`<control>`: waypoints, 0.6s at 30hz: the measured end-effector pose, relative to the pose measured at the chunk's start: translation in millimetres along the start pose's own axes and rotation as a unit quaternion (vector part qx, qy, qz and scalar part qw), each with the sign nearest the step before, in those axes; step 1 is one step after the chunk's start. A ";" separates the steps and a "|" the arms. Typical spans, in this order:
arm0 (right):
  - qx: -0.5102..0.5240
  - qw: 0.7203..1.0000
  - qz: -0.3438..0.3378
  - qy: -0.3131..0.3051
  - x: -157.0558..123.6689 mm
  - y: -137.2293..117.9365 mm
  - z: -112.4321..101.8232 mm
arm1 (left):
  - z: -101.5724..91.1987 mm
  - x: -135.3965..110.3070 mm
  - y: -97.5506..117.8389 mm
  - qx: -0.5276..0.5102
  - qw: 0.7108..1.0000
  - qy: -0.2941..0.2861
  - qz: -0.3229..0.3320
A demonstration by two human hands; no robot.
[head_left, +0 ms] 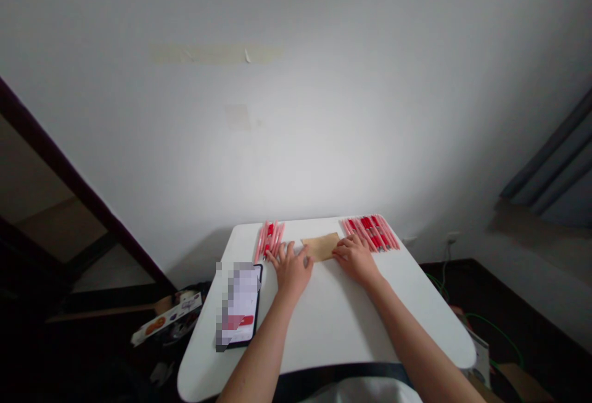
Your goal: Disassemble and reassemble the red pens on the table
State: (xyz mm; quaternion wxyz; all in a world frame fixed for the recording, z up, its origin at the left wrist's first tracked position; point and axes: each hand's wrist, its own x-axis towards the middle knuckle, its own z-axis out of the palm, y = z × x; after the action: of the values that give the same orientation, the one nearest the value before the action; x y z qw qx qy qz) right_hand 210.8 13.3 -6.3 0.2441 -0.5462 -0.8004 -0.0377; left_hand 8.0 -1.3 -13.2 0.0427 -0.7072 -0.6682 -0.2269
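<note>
A small brown piece of paper (322,247) lies near the far side of the white table, between my two hands. My left hand (291,270) grips its left edge with thumb and index finger, the other fingers spread. At the right edge, my right hand (357,259) has its fingers closed on the paper. Several pink and red pens (269,239) lie side by side just beyond my left hand. A larger row of pink and red pens (371,233) lies beyond my right hand, partly covered by its fingers.
A phone (240,307) with a lit, partly blurred screen rests on the table's left part. The white table (333,323) has rounded corners and stands against a pale wall (333,113). Boxes (169,319) and a green cable (502,332) are on the floor.
</note>
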 end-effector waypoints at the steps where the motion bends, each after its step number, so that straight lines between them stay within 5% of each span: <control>1: -0.005 1.000 0.007 -0.006 0.6 -1.1 -0.6 | 0.0 0.0 0.1 0.001 1.000 0.003 0.000; 18: -0.060 0.995 0.070 -0.035 34.0 -11.2 10.5 | 0.0 0.7 1.2 0.016 1.000 0.009 -0.013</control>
State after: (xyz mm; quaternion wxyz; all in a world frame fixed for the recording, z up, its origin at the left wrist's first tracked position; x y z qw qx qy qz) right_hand 187.4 41.3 1.5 0.1845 -0.6158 -0.7644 -0.0489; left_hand 9.2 -0.8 -12.7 0.0571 -0.6958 -0.6803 -0.2232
